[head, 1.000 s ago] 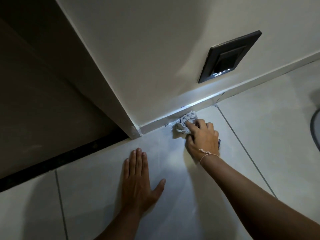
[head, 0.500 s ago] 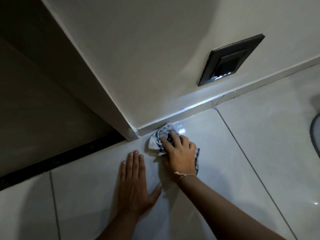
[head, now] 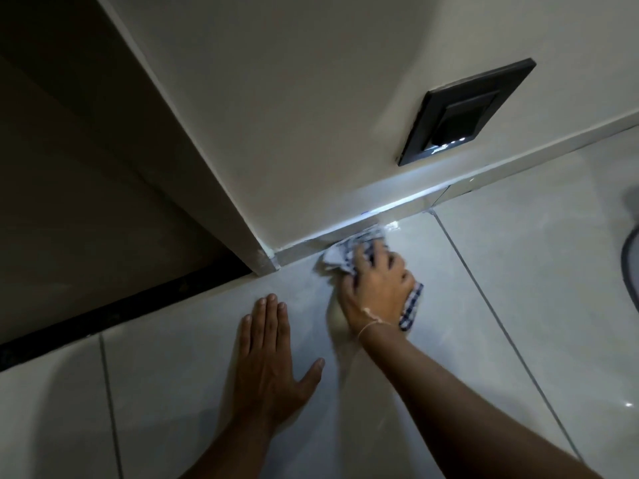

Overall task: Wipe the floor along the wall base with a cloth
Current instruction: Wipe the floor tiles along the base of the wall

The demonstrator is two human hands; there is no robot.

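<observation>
My right hand [head: 375, 286] presses a crumpled blue-and-white checked cloth [head: 340, 255] onto the pale tiled floor [head: 518, 271], right against the skirting [head: 408, 212] at the foot of the cream wall [head: 311, 98]. The cloth's front end touches the skirting; another corner sticks out under my wrist. The hand is blurred by motion. My left hand [head: 268, 361] lies flat on the floor tile, palm down with fingers spread, nearer to me and left of the cloth, holding nothing.
A black switch plate [head: 465, 112] sits low on the wall above the skirting. The wall ends at a corner [head: 268, 262] left of the cloth, beside a dark doorway with a black threshold strip [head: 103, 316]. A dark curved object [head: 631, 267] shows at the right edge.
My right hand slid the cloth left toward the corner and has now moved it back right along the skirting. The left hand stays flat on the floor.
</observation>
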